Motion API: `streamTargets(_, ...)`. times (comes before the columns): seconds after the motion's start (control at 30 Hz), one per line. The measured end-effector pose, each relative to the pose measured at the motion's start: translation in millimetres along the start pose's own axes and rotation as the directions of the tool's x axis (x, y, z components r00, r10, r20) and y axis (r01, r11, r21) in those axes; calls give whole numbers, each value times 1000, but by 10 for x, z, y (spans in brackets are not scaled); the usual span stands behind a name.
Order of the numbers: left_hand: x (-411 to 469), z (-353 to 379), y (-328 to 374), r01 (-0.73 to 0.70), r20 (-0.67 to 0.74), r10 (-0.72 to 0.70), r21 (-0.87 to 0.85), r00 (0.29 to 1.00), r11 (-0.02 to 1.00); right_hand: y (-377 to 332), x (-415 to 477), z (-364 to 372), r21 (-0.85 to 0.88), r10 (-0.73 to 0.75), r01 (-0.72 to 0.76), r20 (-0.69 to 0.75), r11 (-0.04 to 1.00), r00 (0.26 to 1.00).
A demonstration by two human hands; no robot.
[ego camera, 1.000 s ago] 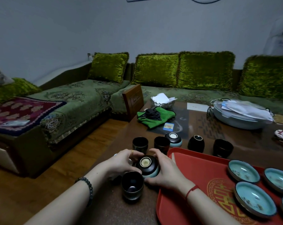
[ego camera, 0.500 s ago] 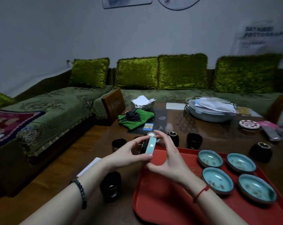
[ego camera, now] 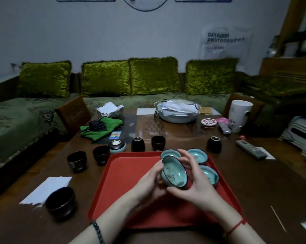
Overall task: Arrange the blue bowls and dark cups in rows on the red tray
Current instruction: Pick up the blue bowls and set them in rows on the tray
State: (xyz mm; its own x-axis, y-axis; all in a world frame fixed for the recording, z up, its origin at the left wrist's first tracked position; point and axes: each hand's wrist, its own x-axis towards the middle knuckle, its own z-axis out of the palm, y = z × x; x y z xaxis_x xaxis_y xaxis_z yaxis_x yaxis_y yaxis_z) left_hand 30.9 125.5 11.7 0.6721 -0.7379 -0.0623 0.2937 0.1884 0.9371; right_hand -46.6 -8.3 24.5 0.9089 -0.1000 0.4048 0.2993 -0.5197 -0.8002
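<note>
A blue bowl (ego camera: 174,174) with a dark rim is held tilted above the red tray (ego camera: 124,182), its inside facing me. My left hand (ego camera: 148,184) grips its left side and my right hand (ego camera: 192,182) grips its right side and bottom. Three more blue bowls stand on the tray's far right: one (ego camera: 169,153) behind the held bowl, one (ego camera: 198,155) and one (ego camera: 209,175) partly hidden by my right hand. Dark cups stand on the table: one (ego camera: 60,202) near left, others (ego camera: 77,161) (ego camera: 101,154) (ego camera: 158,142) beyond the tray. An upturned blue bowl (ego camera: 117,146) sits by the tray's far edge.
Two dark upturned cups (ego camera: 137,144) (ego camera: 213,144) stand beyond the tray. White paper (ego camera: 46,188) lies at left, a green cloth (ego camera: 101,127), a large covered bowl (ego camera: 178,112), a white mug (ego camera: 239,115) and remotes (ego camera: 250,149) further back. A green sofa surrounds the table.
Both hands carried the blue bowl from the table left of the tray over to the tray's right part and turned it from upturned to open side facing me. The camera swung right.
</note>
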Motion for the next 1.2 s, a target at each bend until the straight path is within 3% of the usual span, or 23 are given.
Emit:
streamTargets(0.3, 171, 371, -429, -22, -8, 26, 305, 1000, 952, 353, -493, -549, -168, 138, -148, -68, 975, 988)
streamTargets(0.6, 111, 553, -499, -83, 46, 69, 586, 997, 806, 482, -739, -675, -258, 240, -255, -87, 932, 967)
streamTargets(0.9, 120, 556, -523, -27, 0, 38, 699, 999, 714, 487, -772, -682, -275, 269, -284, -92, 918, 959)
streamTargets(1.2, 145, 535, -532, -24, 23, 11, 710, 1000, 704, 448, -733, -714, -301, 307, -291, 7, 908, 952)
